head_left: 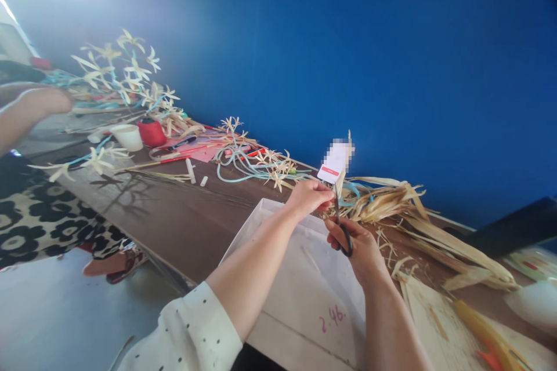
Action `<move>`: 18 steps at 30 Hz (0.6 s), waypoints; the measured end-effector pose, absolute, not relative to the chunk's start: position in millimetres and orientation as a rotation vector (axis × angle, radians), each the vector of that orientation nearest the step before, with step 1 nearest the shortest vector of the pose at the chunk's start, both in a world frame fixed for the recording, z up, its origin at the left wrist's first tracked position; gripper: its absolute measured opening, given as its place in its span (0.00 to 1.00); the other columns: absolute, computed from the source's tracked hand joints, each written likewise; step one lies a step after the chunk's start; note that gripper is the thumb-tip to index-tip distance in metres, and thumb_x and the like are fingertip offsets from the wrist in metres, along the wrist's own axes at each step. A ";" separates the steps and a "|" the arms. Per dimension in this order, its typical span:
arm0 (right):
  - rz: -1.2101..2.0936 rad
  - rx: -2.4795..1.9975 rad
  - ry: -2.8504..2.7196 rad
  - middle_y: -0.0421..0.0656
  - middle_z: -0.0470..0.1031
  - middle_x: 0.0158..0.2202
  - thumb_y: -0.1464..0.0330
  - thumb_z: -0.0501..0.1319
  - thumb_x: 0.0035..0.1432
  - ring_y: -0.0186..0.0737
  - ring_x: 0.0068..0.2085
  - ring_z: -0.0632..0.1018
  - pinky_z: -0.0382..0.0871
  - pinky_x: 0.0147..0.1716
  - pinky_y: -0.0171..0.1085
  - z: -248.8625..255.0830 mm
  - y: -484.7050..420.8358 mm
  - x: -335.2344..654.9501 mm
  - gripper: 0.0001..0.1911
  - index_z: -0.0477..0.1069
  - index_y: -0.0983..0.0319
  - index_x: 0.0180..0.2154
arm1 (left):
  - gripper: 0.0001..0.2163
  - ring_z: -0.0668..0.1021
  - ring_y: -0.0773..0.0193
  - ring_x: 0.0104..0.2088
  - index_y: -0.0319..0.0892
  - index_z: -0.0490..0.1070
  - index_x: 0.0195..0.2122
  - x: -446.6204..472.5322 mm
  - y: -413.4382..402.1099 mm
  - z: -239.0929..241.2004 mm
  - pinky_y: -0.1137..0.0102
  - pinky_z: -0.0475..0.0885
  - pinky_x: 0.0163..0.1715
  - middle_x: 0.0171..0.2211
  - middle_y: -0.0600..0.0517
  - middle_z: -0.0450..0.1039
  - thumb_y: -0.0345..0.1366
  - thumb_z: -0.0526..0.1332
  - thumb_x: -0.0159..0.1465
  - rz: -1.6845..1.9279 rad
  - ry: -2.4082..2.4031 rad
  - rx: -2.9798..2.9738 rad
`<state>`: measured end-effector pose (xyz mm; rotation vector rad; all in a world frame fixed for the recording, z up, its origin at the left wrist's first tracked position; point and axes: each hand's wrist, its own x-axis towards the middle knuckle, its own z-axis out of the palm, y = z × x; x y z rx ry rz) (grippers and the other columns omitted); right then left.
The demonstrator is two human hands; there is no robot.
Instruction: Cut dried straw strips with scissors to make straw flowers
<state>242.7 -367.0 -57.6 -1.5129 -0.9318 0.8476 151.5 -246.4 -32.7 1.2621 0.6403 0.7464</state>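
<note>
My right hand is closed round a pair of scissors with black handles, its blades pointing up. Just left of the blades, my left hand pinches a pale strip of dried corn husk that rises past the scissors. Part of the strip is blurred out, along with a white card with a red band behind it. Both hands are above a shallow white box marked "2.46.". Beyond my right hand lies a heap of dried corn husks.
Pale husk flowers on light-blue stems stand at the back left. A white cup and red thread spool are near them. Blue tubing coils along the wall. Another person's arm reaches in at left. A yellow tool lies lower right.
</note>
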 end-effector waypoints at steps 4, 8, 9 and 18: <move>0.831 -1.490 -0.956 0.38 0.67 0.19 0.57 0.65 0.44 0.32 0.21 0.66 0.59 0.22 0.32 -59.1 -367.1 243.5 0.17 0.73 0.62 0.33 | 0.06 0.73 0.70 0.24 0.35 0.69 0.27 151.8 -247.2 -32.1 0.72 0.73 0.26 0.23 0.50 0.71 0.32 0.63 0.51 0.746 0.637 1.236; 0.808 -1.477 -0.976 0.39 0.65 0.18 0.56 0.64 0.44 0.32 0.21 0.64 0.58 0.21 0.32 -60.2 -366.8 244.4 0.18 0.73 0.63 0.33 | 0.06 0.74 0.70 0.24 0.34 0.70 0.27 152.6 -247.0 -32.8 0.72 0.73 0.26 0.23 0.50 0.71 0.32 0.63 0.51 0.753 0.632 1.226; 0.802 -1.481 -0.981 0.38 0.65 0.17 0.56 0.64 0.44 0.32 0.21 0.63 0.57 0.21 0.32 -60.0 -366.7 244.6 0.18 0.73 0.63 0.33 | 0.05 0.74 0.70 0.24 0.34 0.70 0.27 152.9 -246.9 -33.1 0.73 0.73 0.26 0.23 0.50 0.71 0.32 0.63 0.51 0.755 0.631 1.225; 0.764 -1.522 -0.989 0.38 0.64 0.17 0.55 0.64 0.44 0.32 0.21 0.63 0.55 0.20 0.32 -60.8 -366.4 245.6 0.18 0.73 0.63 0.33 | 0.05 0.74 0.70 0.24 0.35 0.70 0.27 154.0 -248.7 -31.2 0.73 0.73 0.25 0.22 0.50 0.70 0.32 0.63 0.51 0.768 0.662 1.223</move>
